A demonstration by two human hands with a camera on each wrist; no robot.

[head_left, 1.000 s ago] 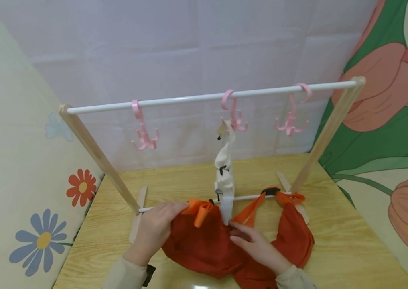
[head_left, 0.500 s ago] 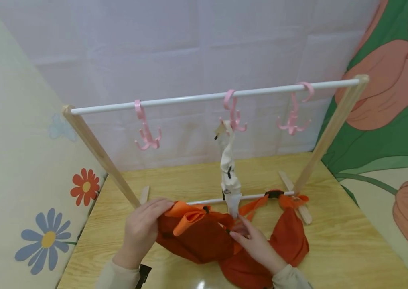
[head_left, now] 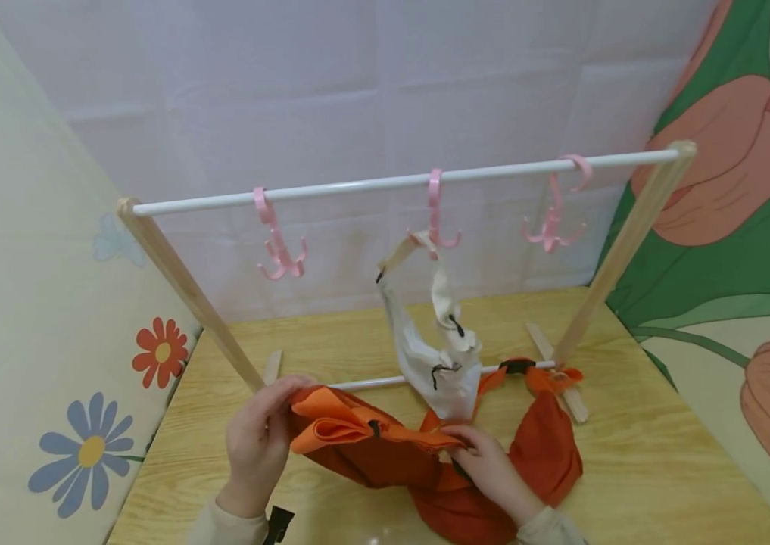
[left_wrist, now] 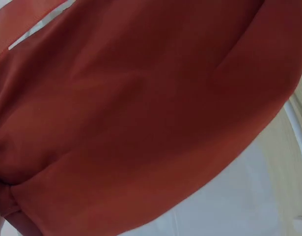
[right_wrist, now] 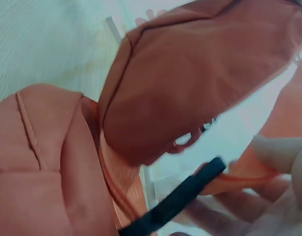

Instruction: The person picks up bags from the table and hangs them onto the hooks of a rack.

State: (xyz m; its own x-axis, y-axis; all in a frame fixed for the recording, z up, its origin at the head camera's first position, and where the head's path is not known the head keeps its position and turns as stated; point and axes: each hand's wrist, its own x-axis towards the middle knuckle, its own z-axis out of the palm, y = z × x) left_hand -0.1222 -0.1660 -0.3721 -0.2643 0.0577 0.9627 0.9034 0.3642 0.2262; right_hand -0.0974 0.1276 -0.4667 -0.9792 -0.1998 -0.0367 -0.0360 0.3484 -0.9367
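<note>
Left hand (head_left: 255, 443) grips the left end of a red fabric bag (head_left: 371, 462) above the near table (head_left: 664, 454); right hand (head_left: 490, 463) pinches its orange strap (head_left: 419, 437). Beyond, a white bag (head_left: 458, 397) hangs from the middle pink hook (head_left: 434, 200).

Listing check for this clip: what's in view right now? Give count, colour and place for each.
rack: 1, white bars, wooden posts, on the table
hooks: 3, pink, along the rack's top
white bag: 1, white, on the middle hook
red bags: seemingly 2, red with orange straps, front centre and right
table: 1, wood-toned, underneath
backdrop: 1, pale lilac, behind
flower panels: 2, multicoloured, either side
left hand: 1, bare, gripping red bag's left end
right hand: 1, bare, pinching orange strap
sleeves: 2, beige, bottom edge
</note>
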